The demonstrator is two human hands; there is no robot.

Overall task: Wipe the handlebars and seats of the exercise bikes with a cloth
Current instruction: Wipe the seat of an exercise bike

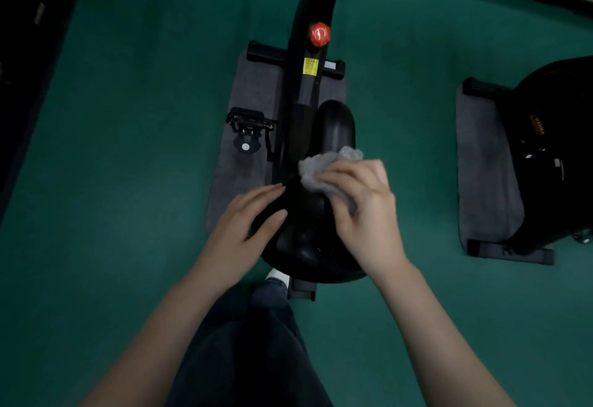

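On smooth black seat (308, 239): right hand (362, 211) grips fuzzy (crumpled) grey cloth (324, 169).

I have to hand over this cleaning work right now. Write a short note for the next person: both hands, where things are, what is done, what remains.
Left hand: open, fingers resting on the left side of the seat.
Right hand: grips the grey cloth and presses it on the seat.
Done: this seat is being wiped; how much is clean cannot be told.
Left: handlebars, not in view; the second bike stands at the right.
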